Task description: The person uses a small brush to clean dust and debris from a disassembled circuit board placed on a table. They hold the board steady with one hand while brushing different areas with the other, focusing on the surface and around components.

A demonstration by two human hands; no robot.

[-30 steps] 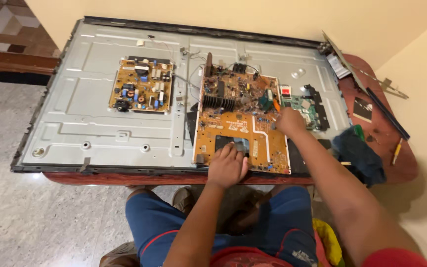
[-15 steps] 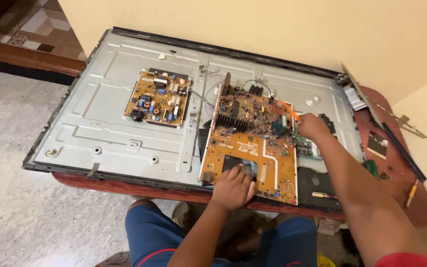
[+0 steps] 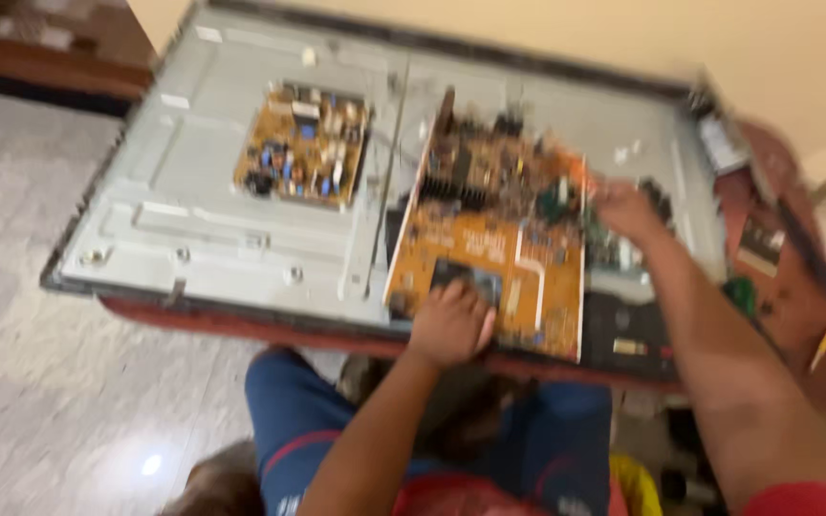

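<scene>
View swung nearer, red table (image 3: 795, 315), grey tiled floor (image 3: 40, 382), cream wall (image 3: 719, 38)

The large orange circuit board (image 3: 489, 258) lies flat on the grey metal back panel (image 3: 222, 201) (blurred, seemingly crowded with dark components), near its front edge.
</scene>
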